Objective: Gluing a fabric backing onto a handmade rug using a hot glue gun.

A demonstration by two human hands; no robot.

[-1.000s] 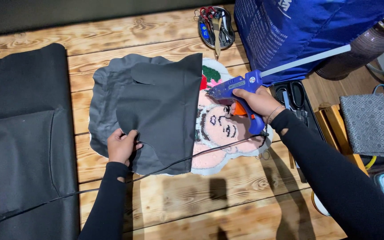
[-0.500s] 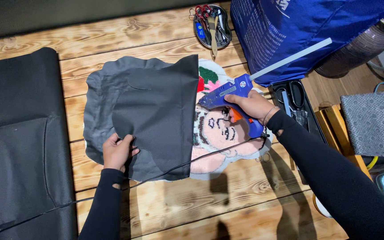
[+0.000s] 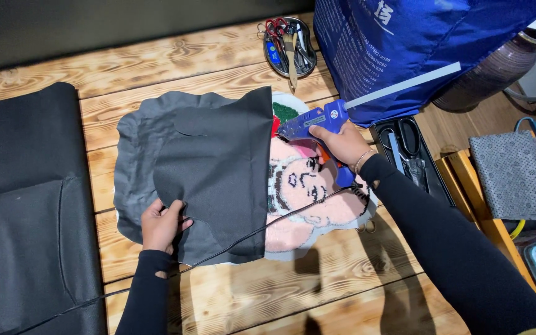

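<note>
A tufted rug piece [image 3: 305,205] with a pink cartoon face lies back-up on the wooden table [image 3: 175,59]. Dark grey backing fabric [image 3: 206,167] covers its left part and is folded back on itself. My left hand [image 3: 161,224] pinches the lower left edge of the folded fabric. My right hand [image 3: 342,144] grips a blue hot glue gun [image 3: 312,120], its nozzle pointing left at the fabric's fold near the rug's top. A white glue stick [image 3: 404,85] juts from the gun's rear. The gun's black cord [image 3: 231,242] trails across the rug toward the lower left.
A large sheet of black fabric [image 3: 23,205] lies at the left. A round tin of scissors and tools [image 3: 290,46] sits at the back. A blue bag [image 3: 404,43] stands behind the gun. A black tray with scissors [image 3: 407,152] and a grey patterned box [image 3: 511,175] are at the right.
The view has shifted slightly. My right hand has kept the glue gun near the fold at the rug's top. My left hand still holds the fabric edge.
</note>
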